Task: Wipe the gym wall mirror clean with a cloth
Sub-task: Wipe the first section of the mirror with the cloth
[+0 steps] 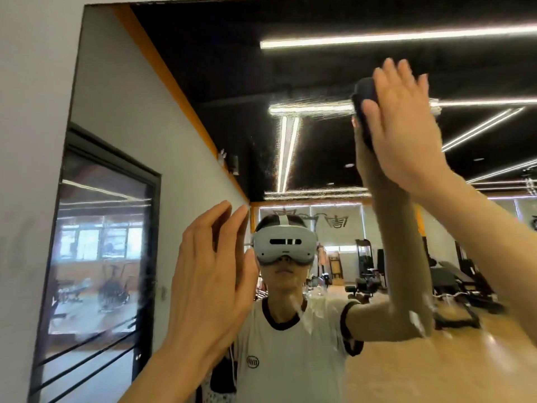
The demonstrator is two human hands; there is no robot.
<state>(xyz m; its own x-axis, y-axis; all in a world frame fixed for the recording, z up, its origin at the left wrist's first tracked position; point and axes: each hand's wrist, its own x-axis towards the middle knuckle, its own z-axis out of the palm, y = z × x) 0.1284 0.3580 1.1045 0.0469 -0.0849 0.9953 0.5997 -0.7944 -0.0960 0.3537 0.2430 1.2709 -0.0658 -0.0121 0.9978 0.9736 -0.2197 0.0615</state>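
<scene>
The right hand (406, 132) is up high near the top right of the wall mirror (203, 82), fingers flat and straight, thumb laid across a dark cloth (366, 94) and pressing it against the glass. The cloth is a soft, bunched pad, dark purple to black, and only its left edge shows past the palm. Around it the glass carries fine speckled streaks that catch the reflected ceiling light strips (392, 39).

The left hand (209, 274) is lower, towards the middle of the mirror, open with fingers spread and slightly bent, holding nothing; whether the fingertips touch the glass cannot be told.

The mirror is a large flat pane with a thin dark edge, set in a pale grey wall (32, 112). In its reflection stand the person in a white T-shirt (290, 359) with dark trim and a white headset (283, 248), a black-framed door (98, 257) at left, a glossy wooden floor (436, 367) and dark padded gym machines (453, 280) at right.
</scene>
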